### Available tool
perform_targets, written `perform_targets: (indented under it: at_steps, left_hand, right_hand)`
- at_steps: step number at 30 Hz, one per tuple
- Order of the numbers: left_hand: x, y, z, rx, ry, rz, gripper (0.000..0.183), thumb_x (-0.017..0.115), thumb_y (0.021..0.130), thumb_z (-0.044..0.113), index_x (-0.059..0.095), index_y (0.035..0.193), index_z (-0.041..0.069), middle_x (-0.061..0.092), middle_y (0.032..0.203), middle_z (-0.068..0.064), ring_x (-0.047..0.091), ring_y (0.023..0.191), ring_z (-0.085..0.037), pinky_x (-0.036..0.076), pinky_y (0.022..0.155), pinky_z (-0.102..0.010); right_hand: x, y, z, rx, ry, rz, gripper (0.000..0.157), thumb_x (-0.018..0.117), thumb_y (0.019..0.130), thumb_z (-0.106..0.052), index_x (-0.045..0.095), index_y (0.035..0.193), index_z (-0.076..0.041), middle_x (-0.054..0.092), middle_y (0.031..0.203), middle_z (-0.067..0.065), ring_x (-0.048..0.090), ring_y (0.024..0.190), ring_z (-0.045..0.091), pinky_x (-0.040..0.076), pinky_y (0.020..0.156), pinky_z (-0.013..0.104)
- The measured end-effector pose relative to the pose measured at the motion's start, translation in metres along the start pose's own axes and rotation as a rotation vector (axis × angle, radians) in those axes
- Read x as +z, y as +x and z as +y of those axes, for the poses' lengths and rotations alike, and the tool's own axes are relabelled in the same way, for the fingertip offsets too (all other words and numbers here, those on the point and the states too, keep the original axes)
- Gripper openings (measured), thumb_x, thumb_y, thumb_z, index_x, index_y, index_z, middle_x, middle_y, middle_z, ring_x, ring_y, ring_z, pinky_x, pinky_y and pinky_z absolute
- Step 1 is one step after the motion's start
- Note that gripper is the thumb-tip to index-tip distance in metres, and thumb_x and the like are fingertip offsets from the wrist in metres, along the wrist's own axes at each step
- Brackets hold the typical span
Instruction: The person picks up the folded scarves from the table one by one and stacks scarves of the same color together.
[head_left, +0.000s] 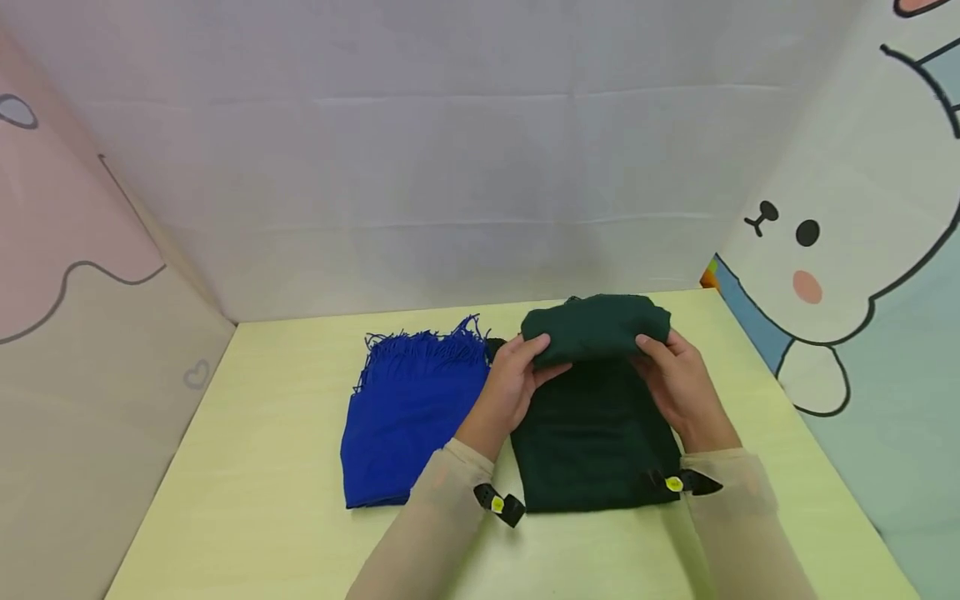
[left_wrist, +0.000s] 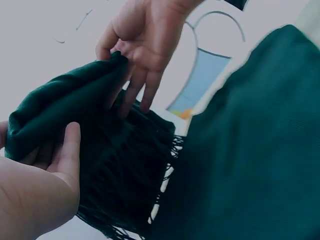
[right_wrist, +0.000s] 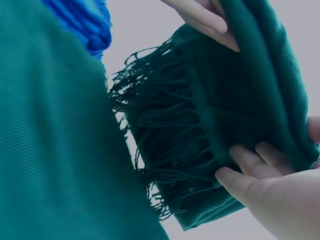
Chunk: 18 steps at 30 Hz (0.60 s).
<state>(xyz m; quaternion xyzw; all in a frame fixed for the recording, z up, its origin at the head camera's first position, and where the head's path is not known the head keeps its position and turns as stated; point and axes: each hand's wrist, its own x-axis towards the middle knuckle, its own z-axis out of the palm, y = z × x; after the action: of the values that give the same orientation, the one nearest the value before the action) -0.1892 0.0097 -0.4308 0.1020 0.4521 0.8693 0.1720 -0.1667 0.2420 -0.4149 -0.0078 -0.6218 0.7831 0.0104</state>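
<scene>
A dark green fringed scarf (head_left: 600,442) lies folded on the table, its upper part raised in a thick roll. My left hand (head_left: 510,387) grips the roll's left end, thumb on top and fingers beneath. At the other end, my right hand (head_left: 678,387) pinches it the same way. The left wrist view shows the roll (left_wrist: 65,92) stretched between both hands. Beneath it, the fringe (right_wrist: 170,115) hangs in loose strands in the right wrist view. Left of the green scarf lies a folded blue scarf (head_left: 412,425), its fringe toward the back.
The pale yellow table (head_left: 247,467) meets a white cloth backdrop (head_left: 450,183) at its rear edge. A cartoon-printed cloth (head_left: 870,275) hangs along the right side, and another printed cloth (head_left: 82,358) covers the left. A small black bit (head_left: 493,348) shows between the scarves.
</scene>
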Motion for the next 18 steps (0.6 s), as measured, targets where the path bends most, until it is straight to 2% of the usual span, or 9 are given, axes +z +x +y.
perform_targets:
  at_steps: [3, 8, 14, 18]
  left_hand:
    - [0.000, -0.010, -0.011, -0.025, 0.004, 0.001, 0.040, 0.051, 0.105, 0.022, 0.052, 0.138, -0.001, 0.060, 0.129, -0.008, 0.062, 0.115, -0.018, 0.049, 0.102, -0.046]
    - [0.002, -0.028, -0.024, -0.074, 0.010, -0.008, 0.043, 0.051, 0.105, 0.022, 0.049, 0.142, 0.000, 0.056, 0.137, -0.011, 0.058, 0.123, -0.023, 0.050, 0.101, -0.048]
    - [-0.002, -0.050, -0.037, -0.186, -0.011, -0.006, 0.043, 0.053, 0.104, 0.021, 0.049, 0.143, 0.002, 0.056, 0.139, -0.013, 0.058, 0.123, -0.025, 0.051, 0.099, -0.050]
    - [-0.003, -0.062, -0.045, -0.217, -0.018, -0.004, 0.043, 0.055, 0.104, 0.021, 0.050, 0.141, 0.000, 0.059, 0.136, -0.014, 0.061, 0.120, -0.024, 0.051, 0.098, -0.050]
  right_hand:
    - [-0.006, -0.012, 0.008, 0.027, 0.002, 0.005, 0.043, 0.060, 0.101, -0.020, 0.052, 0.142, -0.006, 0.043, 0.145, 0.005, 0.052, 0.117, 0.015, 0.048, 0.098, 0.020]
    - [-0.015, -0.035, 0.017, 0.059, 0.023, 0.005, 0.036, 0.058, 0.102, -0.018, 0.057, 0.136, -0.007, 0.055, 0.131, -0.001, 0.063, 0.106, 0.009, 0.053, 0.092, 0.022]
    - [-0.020, -0.056, 0.023, 0.157, -0.020, 0.029, 0.026, 0.060, 0.101, -0.019, 0.065, 0.126, -0.012, 0.064, 0.118, -0.008, 0.067, 0.100, 0.009, 0.056, 0.087, 0.025]
    - [-0.023, -0.069, 0.025, 0.211, -0.056, 0.058, 0.019, 0.060, 0.101, -0.019, 0.068, 0.118, -0.014, 0.067, 0.111, -0.009, 0.068, 0.095, 0.009, 0.057, 0.084, 0.024]
